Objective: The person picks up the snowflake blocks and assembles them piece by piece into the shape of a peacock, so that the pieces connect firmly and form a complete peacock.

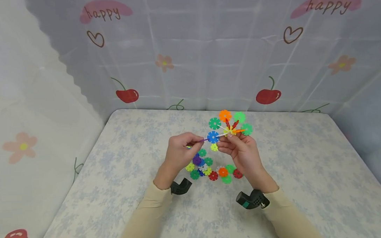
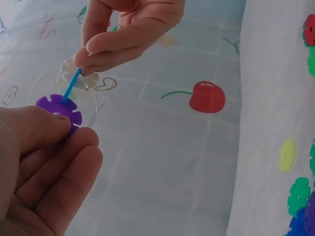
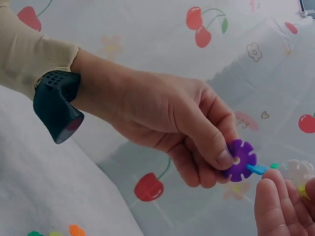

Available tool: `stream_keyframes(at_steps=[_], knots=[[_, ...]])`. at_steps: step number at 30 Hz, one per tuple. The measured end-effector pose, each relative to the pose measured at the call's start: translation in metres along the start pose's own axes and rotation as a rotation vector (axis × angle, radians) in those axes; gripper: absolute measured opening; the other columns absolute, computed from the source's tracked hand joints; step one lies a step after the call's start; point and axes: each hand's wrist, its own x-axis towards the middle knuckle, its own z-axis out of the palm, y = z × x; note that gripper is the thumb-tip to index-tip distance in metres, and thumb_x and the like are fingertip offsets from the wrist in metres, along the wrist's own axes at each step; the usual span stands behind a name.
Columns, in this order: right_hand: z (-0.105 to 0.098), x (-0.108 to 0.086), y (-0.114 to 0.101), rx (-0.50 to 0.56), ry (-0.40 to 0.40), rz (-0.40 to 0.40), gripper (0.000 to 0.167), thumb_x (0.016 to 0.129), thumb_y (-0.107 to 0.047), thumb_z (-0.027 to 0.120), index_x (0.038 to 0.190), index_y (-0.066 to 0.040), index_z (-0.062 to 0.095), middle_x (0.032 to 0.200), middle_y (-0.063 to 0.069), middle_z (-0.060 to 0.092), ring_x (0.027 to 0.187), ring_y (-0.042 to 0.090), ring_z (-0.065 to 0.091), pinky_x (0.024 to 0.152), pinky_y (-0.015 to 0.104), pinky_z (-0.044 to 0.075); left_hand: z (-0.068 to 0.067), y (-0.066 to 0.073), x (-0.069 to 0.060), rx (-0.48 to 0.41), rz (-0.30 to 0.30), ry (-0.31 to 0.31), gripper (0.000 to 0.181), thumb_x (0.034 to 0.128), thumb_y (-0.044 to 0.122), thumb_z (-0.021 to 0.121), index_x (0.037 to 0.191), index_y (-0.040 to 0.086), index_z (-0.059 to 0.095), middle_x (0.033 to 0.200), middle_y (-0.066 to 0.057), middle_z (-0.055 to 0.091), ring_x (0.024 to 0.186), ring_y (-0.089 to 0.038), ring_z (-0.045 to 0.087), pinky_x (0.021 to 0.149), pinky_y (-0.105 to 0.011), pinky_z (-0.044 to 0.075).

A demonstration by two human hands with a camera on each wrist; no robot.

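My left hand pinches a purple notched plastic disc between thumb and fingers. This disc slots into the edge of a blue disc, which joins a white disc. My right hand grips the linked snowflake discs near the yellow centre, thumb on top. Around that centre fan red and orange connecting discs, with an orange disc and green discs at the outer ends. The right fingers partly cover the white disc in the left wrist view.
Loose discs lie in a pile under the hands, among them a red disc, an orange disc and a yellow disc. A pale patterned cloth covers the table. A printed curtain hangs behind its far edge.
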Motion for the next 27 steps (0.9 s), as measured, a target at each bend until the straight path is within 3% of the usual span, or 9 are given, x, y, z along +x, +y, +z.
stream_keyframes(at_steps=[4,6,11,15,18,20,23,25,27], knots=[[0.001,-0.001,-0.003,-0.082,0.036,-0.027,0.025,0.105,-0.004,0.049,0.086,-0.008,0.063,0.082,-0.002,0.078,0.076,0.010,0.078,0.074,0.027,0.063,0.002,0.000,-0.001,0.018,0.028,-0.018,0.005,0.0876,-0.006,0.072,0.086,-0.003,0.076,0.082,-0.014,0.077,0.069,-0.021,0.075,0.070,-0.022,0.061],[0.002,-0.002,-0.004,-0.107,0.044,-0.038,0.025,0.105,-0.004,0.049,0.083,-0.007,0.061,0.081,-0.002,0.078,0.074,0.010,0.078,0.074,0.028,0.063,0.004,-0.001,-0.002,0.031,0.070,-0.016,0.004,0.0870,-0.006,0.073,0.087,-0.004,0.076,0.082,-0.014,0.077,0.071,-0.021,0.075,0.071,-0.022,0.062],[0.002,-0.003,-0.006,-0.129,0.047,-0.056,0.026,0.105,-0.003,0.050,0.081,-0.007,0.060,0.080,-0.002,0.078,0.072,0.010,0.078,0.073,0.028,0.063,0.010,-0.003,-0.004,0.008,0.140,0.015,0.003,0.0862,-0.007,0.073,0.087,-0.006,0.075,0.082,-0.016,0.077,0.071,-0.023,0.076,0.072,-0.021,0.061],[0.001,-0.002,-0.006,-0.130,0.030,-0.051,0.025,0.105,-0.004,0.050,0.084,-0.007,0.063,0.081,-0.002,0.078,0.076,0.010,0.078,0.075,0.028,0.063,0.009,-0.007,-0.001,0.019,0.111,0.007,0.004,0.0892,-0.003,0.072,0.089,-0.006,0.075,0.085,-0.016,0.078,0.073,-0.024,0.076,0.074,-0.024,0.062],[0.000,0.001,-0.007,-0.144,0.010,-0.045,0.022,0.105,-0.007,0.052,0.088,-0.008,0.066,0.084,-0.002,0.078,0.079,0.010,0.078,0.078,0.027,0.063,0.001,-0.012,0.001,0.050,-0.045,-0.060,0.015,0.0889,0.001,0.074,0.104,-0.003,0.074,0.097,-0.016,0.078,0.083,-0.027,0.077,0.081,-0.034,0.063],[-0.001,0.004,-0.007,-0.152,0.018,-0.047,0.021,0.105,-0.008,0.054,0.090,-0.009,0.067,0.085,-0.002,0.077,0.080,0.010,0.078,0.078,0.027,0.062,-0.002,-0.019,-0.001,0.105,-0.228,-0.137,0.025,0.0887,0.005,0.076,0.113,0.001,0.073,0.106,-0.015,0.077,0.089,-0.029,0.074,0.083,-0.039,0.063],[-0.003,0.005,-0.007,-0.137,0.034,-0.049,0.021,0.105,-0.008,0.053,0.090,-0.011,0.068,0.084,-0.001,0.078,0.078,0.010,0.078,0.077,0.027,0.063,0.000,-0.034,-0.008,0.227,-0.515,-0.330,0.035,0.0893,0.014,0.078,0.123,0.007,0.071,0.116,-0.012,0.072,0.099,-0.027,0.069,0.086,-0.041,0.060],[-0.004,0.006,-0.007,-0.112,0.031,-0.042,0.022,0.105,-0.007,0.052,0.090,-0.011,0.067,0.084,-0.001,0.078,0.077,0.010,0.078,0.076,0.027,0.063,0.007,-0.044,-0.014,0.292,-0.622,-0.484,0.035,0.0877,0.018,0.080,0.120,0.009,0.073,0.117,-0.011,0.071,0.100,-0.025,0.065,0.086,-0.041,0.058],[-0.005,0.006,-0.006,-0.098,0.009,-0.033,0.022,0.105,-0.006,0.051,0.091,-0.011,0.066,0.084,-0.001,0.078,0.077,0.010,0.078,0.076,0.027,0.063,0.014,-0.051,-0.019,0.318,-0.665,-0.600,0.033,0.0851,0.020,0.082,0.116,0.009,0.075,0.114,-0.010,0.069,0.098,-0.022,0.062,0.087,-0.039,0.057]])
